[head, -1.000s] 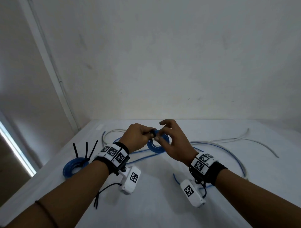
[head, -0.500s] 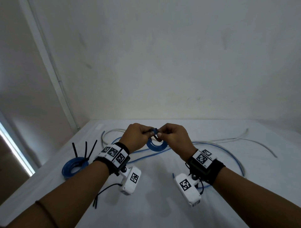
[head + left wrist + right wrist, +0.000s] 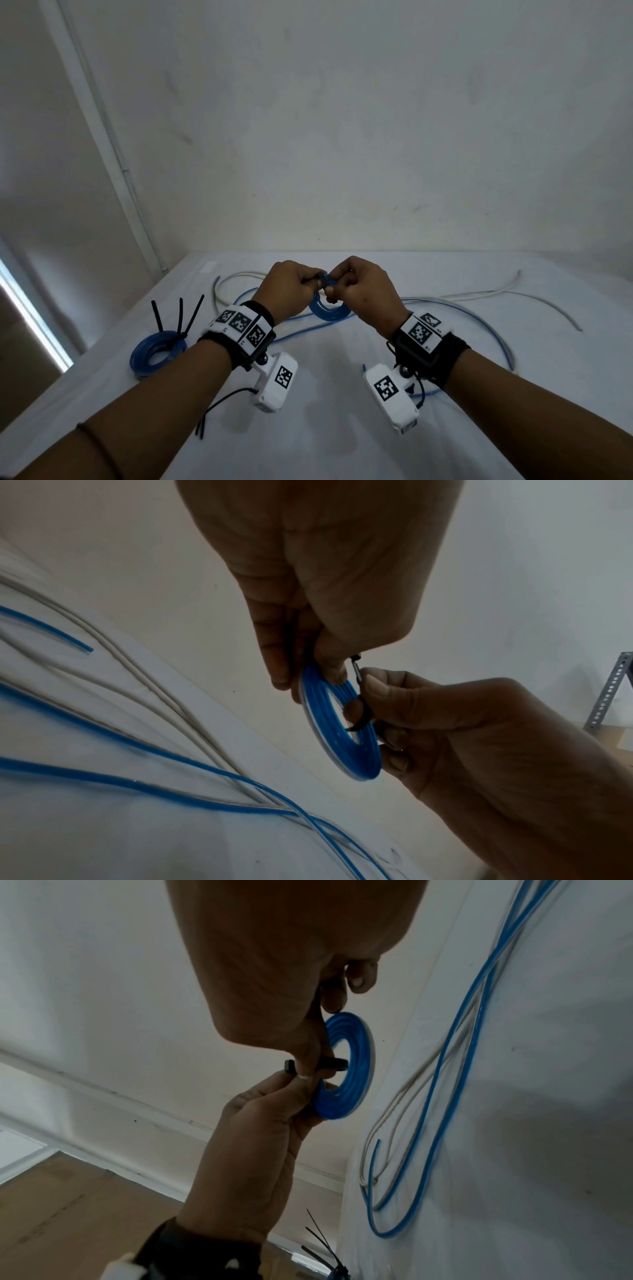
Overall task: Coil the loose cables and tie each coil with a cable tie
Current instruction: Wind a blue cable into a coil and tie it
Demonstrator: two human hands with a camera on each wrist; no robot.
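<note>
Compared with a second ago, both hands have drawn closer together and their fingers have curled in over the top of the small blue coil, which hangs above the white table as before. At far left a tied blue coil lies flat, three stiff black tie tails sticking up from it. The left hand pinches the small coil's upper edge between thumb and fingers. That coil is a flat spiral of smooth, glossy blue tubing with a pale rim. A thin black cable tie loops through its centre, and the right hand pinches this tie just beside the left fingertips. Loose blue cable and grey-white cable curve across the table to the right.
</note>
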